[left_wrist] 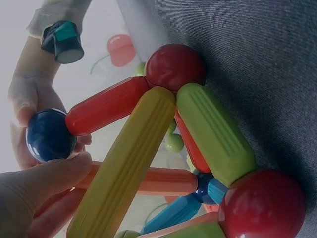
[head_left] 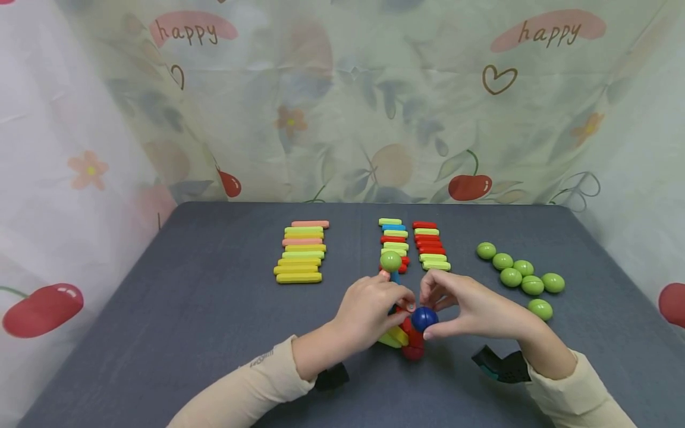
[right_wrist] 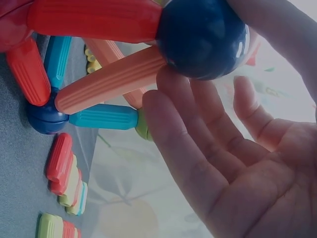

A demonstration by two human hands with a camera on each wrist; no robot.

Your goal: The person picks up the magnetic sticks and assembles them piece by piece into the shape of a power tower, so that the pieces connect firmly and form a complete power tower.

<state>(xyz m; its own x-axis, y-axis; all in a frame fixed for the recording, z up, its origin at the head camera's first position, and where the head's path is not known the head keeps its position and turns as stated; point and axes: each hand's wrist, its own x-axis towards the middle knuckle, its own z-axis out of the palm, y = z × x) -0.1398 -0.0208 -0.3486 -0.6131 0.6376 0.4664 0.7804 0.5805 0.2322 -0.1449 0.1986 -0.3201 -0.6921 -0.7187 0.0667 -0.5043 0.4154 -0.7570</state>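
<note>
A structure of balls and ribbed sticks stands on the near middle of the table. My right hand (head_left: 473,306) holds its dark blue ball (head_left: 424,319) (left_wrist: 47,135) (right_wrist: 203,37) between thumb and fingertips. That ball touches the end of a red stick (left_wrist: 109,104) (right_wrist: 94,20). My left hand (head_left: 369,309) grips the structure from the left, its thumb (left_wrist: 59,173) beside the blue ball and its other fingers partly hidden behind a yellow stick (left_wrist: 124,158). Red balls (left_wrist: 176,67) sit low in the structure, and a green ball (head_left: 390,261) tops its far side.
Rows of sticks lie farther back: yellow, pink and green ones (head_left: 301,261) at the left, red and green ones (head_left: 428,244) right of centre. Several loose green balls (head_left: 511,277) lie to the right. A patterned curtain (head_left: 353,107) hangs behind the dark table (head_left: 214,309).
</note>
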